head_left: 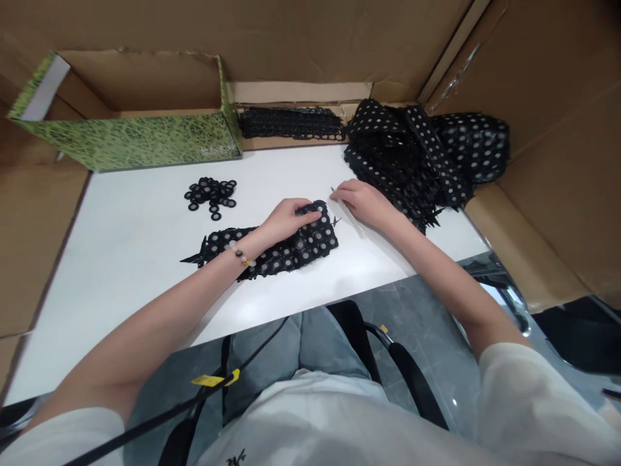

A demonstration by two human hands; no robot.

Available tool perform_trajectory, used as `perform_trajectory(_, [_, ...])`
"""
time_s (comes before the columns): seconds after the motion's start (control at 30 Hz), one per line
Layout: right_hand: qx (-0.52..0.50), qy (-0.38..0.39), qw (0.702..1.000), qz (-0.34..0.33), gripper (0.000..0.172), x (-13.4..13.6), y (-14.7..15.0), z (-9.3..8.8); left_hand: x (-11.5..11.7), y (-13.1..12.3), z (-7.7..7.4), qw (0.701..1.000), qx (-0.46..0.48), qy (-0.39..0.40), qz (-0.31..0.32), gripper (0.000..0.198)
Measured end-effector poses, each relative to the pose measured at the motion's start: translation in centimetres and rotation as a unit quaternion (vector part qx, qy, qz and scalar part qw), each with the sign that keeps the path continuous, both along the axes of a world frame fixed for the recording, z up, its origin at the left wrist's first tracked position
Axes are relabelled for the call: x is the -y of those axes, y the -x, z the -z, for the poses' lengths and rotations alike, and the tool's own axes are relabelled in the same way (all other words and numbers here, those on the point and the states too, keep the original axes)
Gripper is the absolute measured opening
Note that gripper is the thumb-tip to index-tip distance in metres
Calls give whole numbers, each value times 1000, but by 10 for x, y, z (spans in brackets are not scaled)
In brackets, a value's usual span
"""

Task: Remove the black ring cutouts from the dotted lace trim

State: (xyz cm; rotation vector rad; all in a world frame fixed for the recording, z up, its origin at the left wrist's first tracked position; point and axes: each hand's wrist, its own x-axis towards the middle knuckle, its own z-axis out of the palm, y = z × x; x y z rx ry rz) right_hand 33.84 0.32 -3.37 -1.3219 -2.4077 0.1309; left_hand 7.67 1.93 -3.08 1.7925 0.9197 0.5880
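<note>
A black rubbery sheet (277, 264) studded with rows of pale-centred round parts lies on the white table in front of me. My left hand (287, 221) grips its far right end, thumb on top, the other fingers partly hidden. Just to the right, apart from the sheet, my right hand (359, 199) is closed around a slim pale pen-like tool (353, 221); its thin dark tip points left, and I cannot make out its exact kind. Loose black rings (209, 193) form a small pile beyond the sheet, to the left.
A green-patterned open cardboard box (160, 139) stands at the back left. Beside it lies a flat stack of black perforated strips (292, 123). A large heap of black dotted sheets (412, 152) fills the back right corner. Cardboard walls (320, 45) enclose the white table (130, 259).
</note>
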Motion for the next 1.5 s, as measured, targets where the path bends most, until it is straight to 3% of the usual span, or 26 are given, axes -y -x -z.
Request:
perform_trajectory(0.1, [-61,-6,998,19,38,-6,11,-7,1,1,-2,999,11,-31,-11,32])
perform_trajectory(0.17, [-158,50,985,39,30,-7,24,-14,1,2,-4,997,13,-68,-14,31])
perform_trajectory(0.3, [-294,292,910,-1,38,-11,51,-23,-6,7,-11,993,-31,-110,-37,37])
perform_trajectory(0.37, [-363,321,875,9,42,-15,56,-23,-11,13,-16,990,-82,-102,-45,43])
perform_trajectory(0.53, [-445,335,829,52,41,-14,47,-23,-20,41,-29,982,-170,-53,66,44])
perform_trajectory(0.63, [-469,393,790,52,40,-7,52,-20,-28,61,-34,969,-224,-63,85,43])
perform_trajectory(0.77, [-509,465,723,37,37,1,74,-14,-35,75,-38,943,-320,-85,40,36])
perform_trajectory(0.87, [-523,490,697,37,36,4,83,-12,-22,65,-42,922,-336,-188,-54,31])
perform_trajectory(0.97, [-541,459,704,28,37,6,82,-12,7,42,-47,905,-286,-288,-130,25])
perform_trajectory(1.03, [-542,421,727,6,38,7,82,-11,25,26,-49,912,-257,-292,-131,10])
perform_trajectory(1.1, [-533,388,752,-18,38,8,83,-10,37,17,-48,924,-243,-273,-115,23])
perform_trajectory(1.17, [-516,367,773,-44,39,9,86,-9,39,14,-45,931,-236,-255,-113,41])
perform_trajectory(1.23, [-501,355,787,-63,40,11,88,-8,36,17,-40,933,-233,-245,-126,46])
perform_trajectory(1.5, [-483,348,803,-42,40,14,93,0,26,25,-34,937,-238,-248,-60,36])
